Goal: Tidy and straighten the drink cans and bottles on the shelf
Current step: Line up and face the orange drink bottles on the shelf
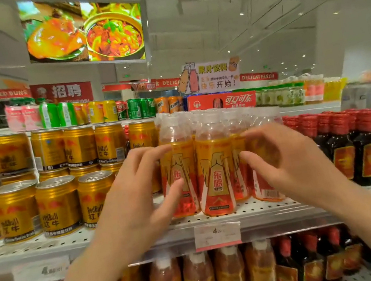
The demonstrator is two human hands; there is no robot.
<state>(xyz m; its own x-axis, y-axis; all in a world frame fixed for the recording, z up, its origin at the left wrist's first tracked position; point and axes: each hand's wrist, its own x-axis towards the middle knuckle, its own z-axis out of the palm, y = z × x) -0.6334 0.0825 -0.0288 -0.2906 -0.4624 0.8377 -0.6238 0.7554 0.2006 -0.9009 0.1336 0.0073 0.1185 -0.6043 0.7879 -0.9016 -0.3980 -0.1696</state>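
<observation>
A cluster of orange energy-drink bottles with clear caps stands on the white perforated shelf [253,207]. The front bottle [215,172] stands upright at the shelf's edge between my hands. My left hand [135,198] curls its fingers and thumb round the bottle to the left [177,166]. My right hand [290,164] grips the bottle at the right of the cluster [266,188], its fingers round the top of the label and its thumb on the front.
Gold Red Bull cans [57,205] are stacked in two layers to the left. Dark bottles with red caps [367,152] stand to the right. A price tag [217,234] hangs on the shelf's front rail. More orange bottles and cans fill the shelf below.
</observation>
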